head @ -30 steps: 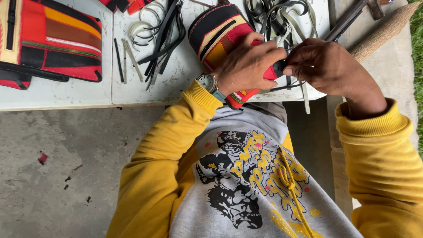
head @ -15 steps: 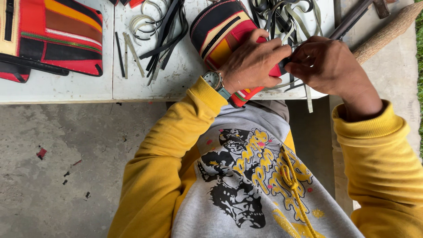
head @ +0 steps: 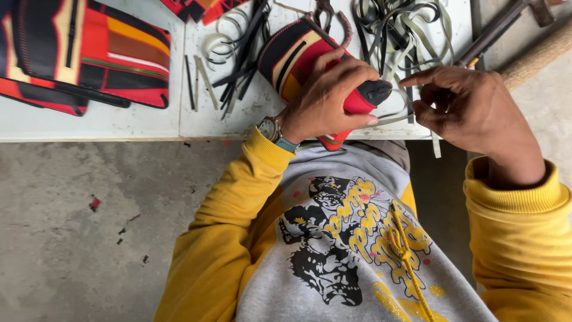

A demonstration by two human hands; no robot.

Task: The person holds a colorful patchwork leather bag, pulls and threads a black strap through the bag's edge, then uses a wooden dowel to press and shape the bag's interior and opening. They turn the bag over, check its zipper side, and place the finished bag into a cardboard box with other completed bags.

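1. My left hand point(head: 330, 95) is curled down over the striped red, black and yellow fabric pouch with a black corner patch point(head: 310, 62), fingers spread and pressing it onto the table edge right in front of my chest.
2. My right hand point(head: 471, 116) holds nothing. It hovers just to the right of the pouch's black corner, half open, forefinger out and thumb tucked under, near a thin pale strip point(head: 396, 117) that runs out from under my left fingertips.
3. To do this well, I judge I should keep the left palm firm so the pouch cannot slide off the edge, and take the strip close to the corner, pinching with fingertips instead of a full fist.
4. Beyond my right hand lies a tangle of grey and black straps point(head: 399, 24); past my left hand, loose dark strips and pale offcuts point(head: 235, 56).
5. Far to my left sits a larger flat bag in the same striped cloth point(head: 83, 53).
6. The surface is a white worktable point(head: 119, 122), scuffed. Below it, a bare grey concrete floor point(head: 77, 232) with a few red and black scraps.
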